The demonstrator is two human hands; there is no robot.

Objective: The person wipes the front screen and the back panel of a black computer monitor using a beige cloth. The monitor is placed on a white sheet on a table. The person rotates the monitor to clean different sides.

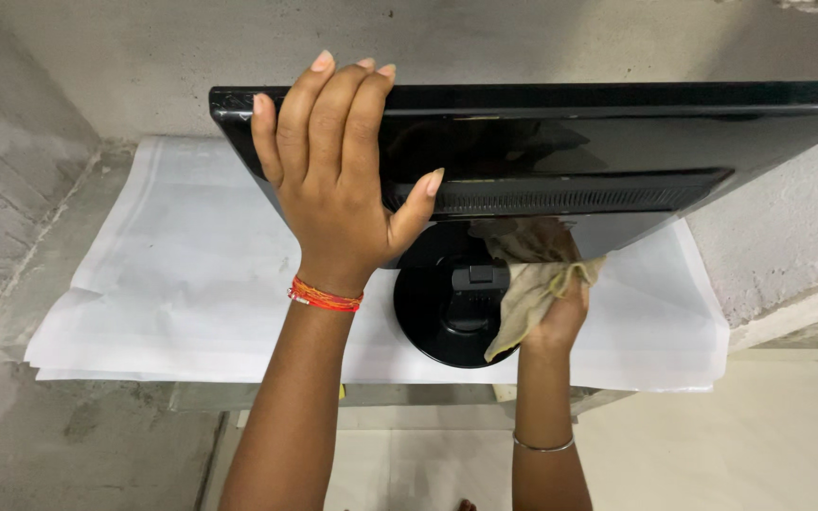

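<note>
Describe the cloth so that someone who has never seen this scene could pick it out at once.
Find the black monitor standing on white paper on a concrete ledge, seen from behind. Below its vent slats, by the round black stand base, the right hand presses a cloth against the back. It is the only soft, crumpled, beige thing among hard glossy black parts.

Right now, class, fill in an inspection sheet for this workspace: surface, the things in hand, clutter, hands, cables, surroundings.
Surface: concrete ledge covered with white paper sheets.
Things in hand: black monitor seen from the back, on a round black stand; beige cloth.
Clutter: nothing seen.
Hands: left hand flat on the monitor's back, fingers over its top edge; right hand grips the cloth, pressed under the monitor beside the stand.
Cables: nothing seen.
Surroundings: rough grey concrete wall; pale floor below.
</note>
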